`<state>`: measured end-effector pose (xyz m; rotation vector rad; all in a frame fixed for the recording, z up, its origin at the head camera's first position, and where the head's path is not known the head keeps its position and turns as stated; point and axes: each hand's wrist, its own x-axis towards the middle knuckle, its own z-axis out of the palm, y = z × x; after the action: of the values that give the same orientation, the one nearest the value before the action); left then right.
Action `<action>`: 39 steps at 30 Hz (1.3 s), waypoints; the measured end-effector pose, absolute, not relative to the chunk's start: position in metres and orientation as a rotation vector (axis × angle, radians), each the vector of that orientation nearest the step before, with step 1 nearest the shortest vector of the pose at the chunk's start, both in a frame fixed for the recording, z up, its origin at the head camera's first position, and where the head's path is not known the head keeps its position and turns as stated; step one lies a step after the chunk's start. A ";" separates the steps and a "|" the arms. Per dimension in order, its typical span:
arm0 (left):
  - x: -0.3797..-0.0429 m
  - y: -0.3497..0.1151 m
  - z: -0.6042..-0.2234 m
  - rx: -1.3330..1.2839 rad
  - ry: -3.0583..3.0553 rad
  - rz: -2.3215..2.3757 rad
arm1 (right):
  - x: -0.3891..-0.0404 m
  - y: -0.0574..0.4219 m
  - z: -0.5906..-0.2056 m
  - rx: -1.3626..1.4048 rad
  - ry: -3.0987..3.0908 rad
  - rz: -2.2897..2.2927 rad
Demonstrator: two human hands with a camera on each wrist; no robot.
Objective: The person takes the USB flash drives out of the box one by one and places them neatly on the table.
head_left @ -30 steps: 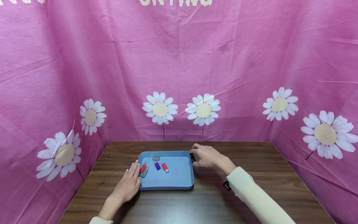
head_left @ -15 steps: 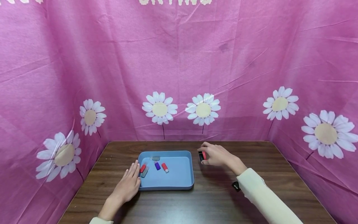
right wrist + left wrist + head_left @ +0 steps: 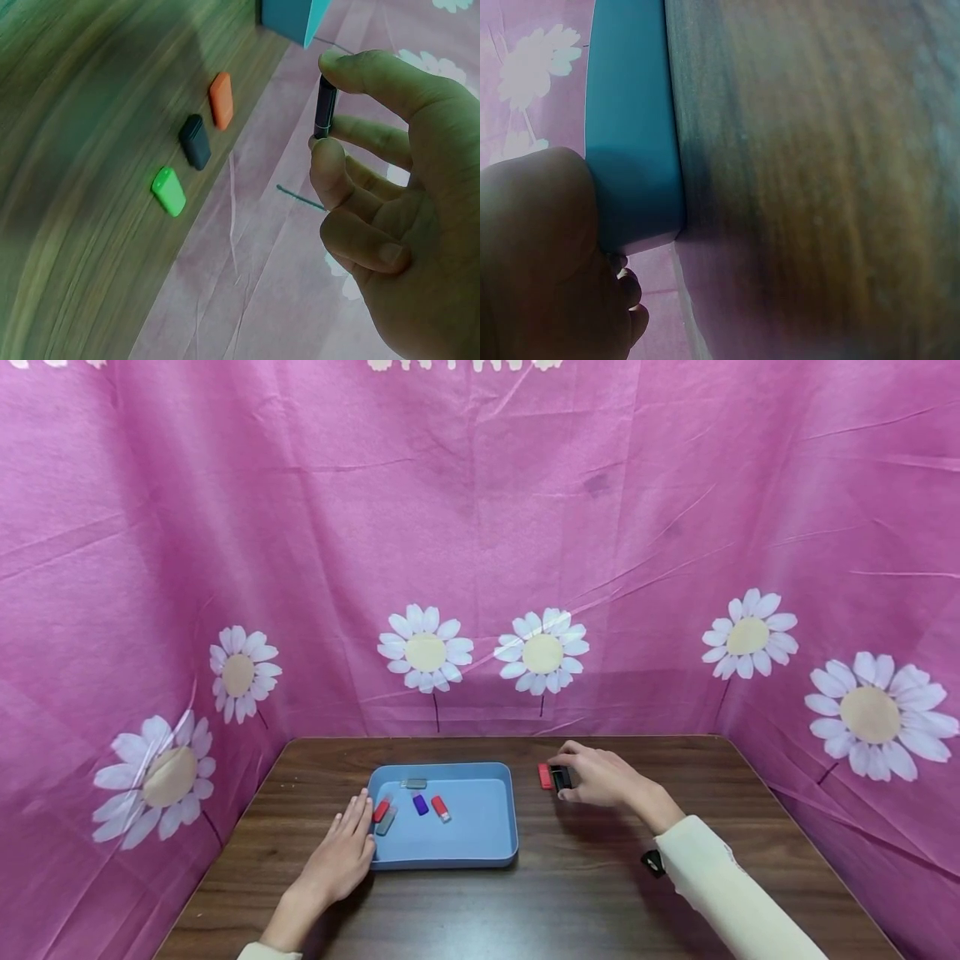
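The slim black rectangular stick (image 3: 324,106), marked with a thin pale band, is located at the fingertips of the bare right hand (image 3: 600,777). Pink fabric sheeting (image 3: 480,527) printed with white, yellow-centred daisies forms the surround at the far, left and right sides. The dark brown wood-grain tabletop (image 3: 465,910) extends inside it. A light blue shallow rectangular tray (image 3: 472,835) with rounded corners rests on the tabletop. The bare left hand (image 3: 341,856) lies against the tray's left wall, fingers extended and close together; contact is by touch only. The right hand is nearly closed, thumb and finger pinching the black stick at its two ends, right of the tray and apart from it. Three flat sticks lie in a row on the tabletop: a red stick (image 3: 545,776), orange in the right wrist view, a second black stick (image 3: 195,142) and a bright green stick (image 3: 169,192). Five small sticks, two grey, two red and one purple stick (image 3: 421,805), occupy the tray's left half.
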<state>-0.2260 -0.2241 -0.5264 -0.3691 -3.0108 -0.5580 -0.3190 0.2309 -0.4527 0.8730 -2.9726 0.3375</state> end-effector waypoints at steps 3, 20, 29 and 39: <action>-0.226 -0.224 -0.526 -0.373 -3.007 -0.571 | -0.317 0.237 -0.452 0.854 -2.980 0.324; -0.223 -0.225 -0.524 -0.387 -3.017 -0.561 | -0.317 0.266 -0.456 0.787 -2.953 0.349; -0.224 -0.225 -0.524 -0.382 -3.026 -0.561 | -0.323 0.281 -0.458 0.740 -2.955 0.327; -0.226 -0.227 -0.530 -0.400 -2.977 -0.583 | -0.327 0.293 -0.464 0.721 -2.960 0.312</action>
<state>-0.2260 -0.2273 -0.5296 -0.4003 -2.9775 -0.5832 -0.3275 0.2931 -0.4644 0.7212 -2.9605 0.3124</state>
